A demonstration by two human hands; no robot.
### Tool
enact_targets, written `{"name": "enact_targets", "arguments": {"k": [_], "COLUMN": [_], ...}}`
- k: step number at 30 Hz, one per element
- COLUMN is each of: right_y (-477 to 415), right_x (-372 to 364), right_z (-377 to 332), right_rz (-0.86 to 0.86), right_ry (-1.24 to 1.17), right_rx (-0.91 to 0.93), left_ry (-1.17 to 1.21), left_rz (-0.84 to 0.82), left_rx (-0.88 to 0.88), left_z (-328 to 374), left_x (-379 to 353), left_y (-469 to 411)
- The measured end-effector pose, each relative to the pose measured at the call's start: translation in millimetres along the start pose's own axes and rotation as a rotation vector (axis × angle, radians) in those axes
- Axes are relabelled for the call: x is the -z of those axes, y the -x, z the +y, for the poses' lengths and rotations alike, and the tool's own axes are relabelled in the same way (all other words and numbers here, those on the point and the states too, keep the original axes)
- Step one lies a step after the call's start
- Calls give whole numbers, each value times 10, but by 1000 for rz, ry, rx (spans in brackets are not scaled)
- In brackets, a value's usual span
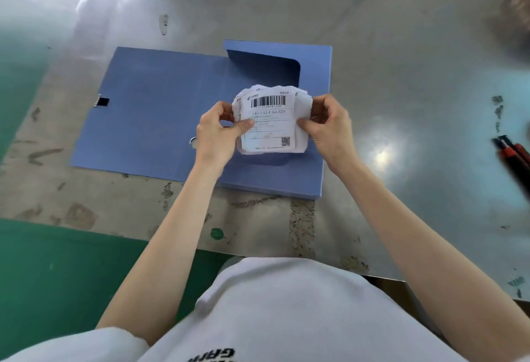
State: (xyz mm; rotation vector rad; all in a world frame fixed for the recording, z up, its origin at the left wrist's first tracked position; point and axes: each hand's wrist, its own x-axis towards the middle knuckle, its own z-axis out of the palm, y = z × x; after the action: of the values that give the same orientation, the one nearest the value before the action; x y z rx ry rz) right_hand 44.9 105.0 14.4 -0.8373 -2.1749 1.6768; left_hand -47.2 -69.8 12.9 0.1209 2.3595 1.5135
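Stack of white shipping labels (269, 123), barcode facing you, held just above an open blue folder (160, 109) on the grey worktop (401, 46). Your left hand (218, 132) and right hand (329, 129) pinch its side edges, fingers curled behind, thumbs on the front. You would do best to square the ragged edges with a light, even grip before laying the stack in the folder.

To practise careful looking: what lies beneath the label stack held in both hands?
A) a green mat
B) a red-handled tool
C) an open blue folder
C: the label stack, gripped by the left hand and right hand, is held over the open blue folder lying on the metal table.
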Motion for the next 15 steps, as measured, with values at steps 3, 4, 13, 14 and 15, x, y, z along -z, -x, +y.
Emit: {"name": "enact_targets", "arguments": {"k": [3,4,13,14,15], "right_y": [-41,-51,-10,2,17], "right_x": [-176,-211,-160,-148,-142], "right_z": [-30,-28,88,102,114], "right_rz": [-23,-2,249,260,267], "right_ry": [6,-1,65,87,114], "right_rx": [-28,-39,-55,-52,-48], "left_ry": [62,82,26,24,26], "left_rz": [-5,-13,-228,-251,-262], "left_rx": [66,90,235,239,244], "left_z": [-136,-178,-322,-316,-313], "left_x": [212,258,68,2,-59], "left_y": [-115,-161,-520,-537,-544]}}
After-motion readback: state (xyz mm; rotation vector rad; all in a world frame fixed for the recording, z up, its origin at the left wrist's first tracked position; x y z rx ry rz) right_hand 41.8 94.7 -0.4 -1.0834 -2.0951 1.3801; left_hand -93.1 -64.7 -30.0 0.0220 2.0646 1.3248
